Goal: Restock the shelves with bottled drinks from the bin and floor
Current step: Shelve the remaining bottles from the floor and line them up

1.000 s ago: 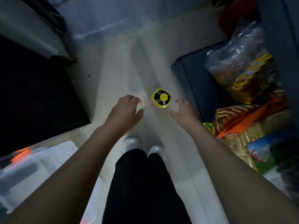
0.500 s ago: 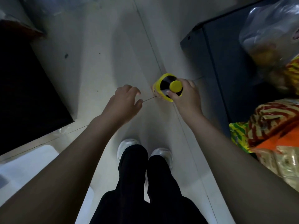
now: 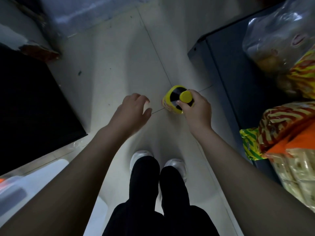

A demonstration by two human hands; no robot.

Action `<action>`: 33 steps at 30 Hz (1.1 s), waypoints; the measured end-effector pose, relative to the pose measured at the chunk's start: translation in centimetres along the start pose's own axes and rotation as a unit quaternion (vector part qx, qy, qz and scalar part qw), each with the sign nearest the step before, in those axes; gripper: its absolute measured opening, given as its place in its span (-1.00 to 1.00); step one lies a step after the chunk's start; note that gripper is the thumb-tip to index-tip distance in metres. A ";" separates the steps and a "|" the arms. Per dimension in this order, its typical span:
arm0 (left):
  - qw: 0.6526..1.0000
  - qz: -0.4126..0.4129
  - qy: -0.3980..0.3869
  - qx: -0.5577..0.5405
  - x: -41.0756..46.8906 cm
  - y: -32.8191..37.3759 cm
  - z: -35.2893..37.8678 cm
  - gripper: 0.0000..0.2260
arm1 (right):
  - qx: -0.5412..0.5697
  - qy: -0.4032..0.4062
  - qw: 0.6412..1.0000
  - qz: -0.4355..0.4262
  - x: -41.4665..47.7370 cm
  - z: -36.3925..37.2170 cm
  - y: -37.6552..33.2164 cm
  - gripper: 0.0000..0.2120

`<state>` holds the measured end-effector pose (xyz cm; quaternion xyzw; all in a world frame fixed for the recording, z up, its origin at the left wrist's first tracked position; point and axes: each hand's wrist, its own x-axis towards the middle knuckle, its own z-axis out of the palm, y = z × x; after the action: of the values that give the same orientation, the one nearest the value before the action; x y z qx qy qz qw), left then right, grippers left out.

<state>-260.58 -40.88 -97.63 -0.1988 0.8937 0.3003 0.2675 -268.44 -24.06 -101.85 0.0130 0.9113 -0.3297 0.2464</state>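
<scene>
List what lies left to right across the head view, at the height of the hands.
From the left: black surface → left hand, holding nothing → yellow-capped bottle → right hand, gripping the bottle's top → dark shelf unit → striped snack bag.

Shop (snack packets (image 3: 288,121) crowd shelf (image 3: 230,65)).

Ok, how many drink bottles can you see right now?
1. The yellow-capped bottle is ahead of the shoes, held near its cap by the right hand. More may be hidden off-frame.
</scene>
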 end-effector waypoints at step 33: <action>0.967 0.231 0.107 0.018 -40.4 26.2 -37.9 -0.48 | 0.055 0.224 0.962 -0.146 -34.6 -44.5 -36.8 -0.71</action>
<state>-256.30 -37.95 -36.61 -0.0134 0.9441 0.3145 0.0975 -264.54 -21.04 -34.67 -0.0330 0.9155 -0.4006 -0.0159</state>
